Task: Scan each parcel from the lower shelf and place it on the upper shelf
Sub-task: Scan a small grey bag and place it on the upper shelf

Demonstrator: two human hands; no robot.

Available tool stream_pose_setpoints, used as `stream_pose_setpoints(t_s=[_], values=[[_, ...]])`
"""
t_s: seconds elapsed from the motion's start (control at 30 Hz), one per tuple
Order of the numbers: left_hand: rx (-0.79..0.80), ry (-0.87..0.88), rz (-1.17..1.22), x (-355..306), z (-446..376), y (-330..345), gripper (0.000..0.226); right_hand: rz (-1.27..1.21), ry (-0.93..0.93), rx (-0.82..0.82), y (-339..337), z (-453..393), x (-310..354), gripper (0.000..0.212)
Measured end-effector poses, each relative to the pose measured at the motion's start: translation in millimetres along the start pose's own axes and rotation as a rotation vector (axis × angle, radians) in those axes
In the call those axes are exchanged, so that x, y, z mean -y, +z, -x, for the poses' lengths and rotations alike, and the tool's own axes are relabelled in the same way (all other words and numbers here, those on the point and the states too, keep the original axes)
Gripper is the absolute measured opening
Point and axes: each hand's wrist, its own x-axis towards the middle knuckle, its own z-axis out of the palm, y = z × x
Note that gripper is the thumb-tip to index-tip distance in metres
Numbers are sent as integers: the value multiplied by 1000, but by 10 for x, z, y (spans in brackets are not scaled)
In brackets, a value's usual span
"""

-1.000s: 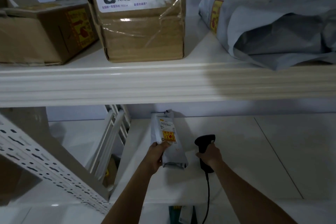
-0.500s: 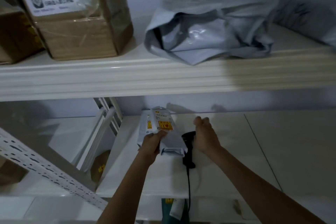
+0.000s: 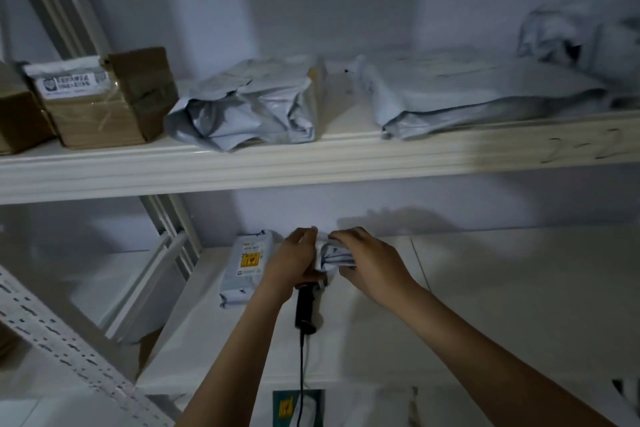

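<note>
The upper shelf [image 3: 311,163] is cream-white. On it, the cardboard box [image 3: 104,104] is brown with a white label printed in black, and the poly mailers [image 3: 249,107] are pale grey. The lower-shelf parcel [image 3: 247,263] is grey with a yellow sticker. The scanner [image 3: 304,308] is black.

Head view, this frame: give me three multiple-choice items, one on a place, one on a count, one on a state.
1. Where does the barcode scanner lie?
A. lower shelf
B. upper shelf
C. floor

2. How many cardboard boxes show on the upper shelf?
A. none
B. two
C. five

3. What are both hands doing?
A. hanging free
B. holding a small grey parcel
C. gripping the scanner

A: the scanner rests on the lower shelf.
B: two brown boxes sit at far left.
B: left hand and right hand clasp the crumpled grey parcel.
</note>
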Motion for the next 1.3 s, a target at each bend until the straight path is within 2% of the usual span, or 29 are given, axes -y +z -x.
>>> stream_pose_setpoints(t_s=[0.07,0.17,0.23,0.4,0.57,0.7,0.9,1.3], values=[[-23,95,-299,-159,130,82,31,62,30,-29,-265,127,-31,52],[-138,274,-520,-361,404,209,39,148,73,-16,-620,348,-33,49],[-154,395,-506,-457,678,331,48,180,98,-14,-797,526,-9,47],[-43,621,-516,-590,1419,772,66,216,150,-62,-1180,1094,90,47],[-184,688,-432,-756,1961,1158,45,201,165,-51,-1618,1653,131,46],[-169,750,-422,-1047,2269,1467,43,207,190,-82,-2050,2041,69,43],[-133,852,-423,-1663,2609,2138,44,193,247,-161,-2812,2545,-305,40],[-114,1021,-387,-2952,3022,3873,43,265,322,-270,-4425,3392,-1501,44]])
